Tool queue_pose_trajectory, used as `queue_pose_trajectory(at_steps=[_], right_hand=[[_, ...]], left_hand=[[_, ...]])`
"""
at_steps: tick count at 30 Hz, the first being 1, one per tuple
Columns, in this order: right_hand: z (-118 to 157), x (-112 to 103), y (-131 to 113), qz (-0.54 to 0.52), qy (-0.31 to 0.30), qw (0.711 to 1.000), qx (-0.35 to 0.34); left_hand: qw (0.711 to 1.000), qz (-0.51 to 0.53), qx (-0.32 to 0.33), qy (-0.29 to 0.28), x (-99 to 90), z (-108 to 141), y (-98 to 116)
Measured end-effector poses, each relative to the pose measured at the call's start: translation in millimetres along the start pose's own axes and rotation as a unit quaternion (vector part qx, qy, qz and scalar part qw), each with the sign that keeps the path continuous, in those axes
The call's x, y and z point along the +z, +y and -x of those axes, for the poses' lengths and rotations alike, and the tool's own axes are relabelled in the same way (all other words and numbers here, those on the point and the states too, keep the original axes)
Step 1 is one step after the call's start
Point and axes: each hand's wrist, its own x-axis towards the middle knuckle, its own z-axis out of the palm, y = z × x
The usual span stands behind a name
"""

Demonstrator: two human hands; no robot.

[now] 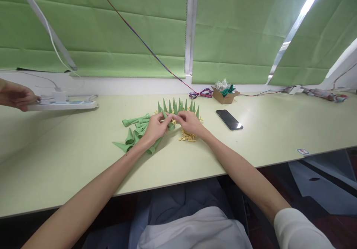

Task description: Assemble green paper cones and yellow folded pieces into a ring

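My left hand (156,127) is closed round a green cone (171,126), its pointed end tilted up to the left. Right beside it, my right hand (190,122) has thumb and fingers pinched at a small yellow piece (174,121) against the cone. Behind both hands several green cones (170,106) stand upright in rows, with yellow bits at their sides. Loose green cones (129,136) lie in a heap left of and under my left wrist. A pile of small yellow pieces (187,136) sits just below my right hand.
A black phone (229,120) lies to the right. Behind it are a small cardboard box (223,96) with plastic wrap and a coiled red-blue wire (201,93). At far left another person's hand (17,95) touches a white power strip (63,105). The table's front edge runs below my forearms.
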Motion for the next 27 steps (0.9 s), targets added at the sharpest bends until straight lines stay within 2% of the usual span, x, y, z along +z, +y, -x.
queue_pose_trajectory(at_steps=[17,27], right_hand=[[-0.6,0.3,0.4,0.034,-0.021,0.999,0.009],[0.3,-0.9,-2.2,0.017,-0.019,1.0,0.013]], left_hand=[[0.999,-0.021,0.026,-0.011,-0.4,-2.9,-5.1],[1.0,-0.017,0.007,0.0,-0.5,-3.7,-5.1]])
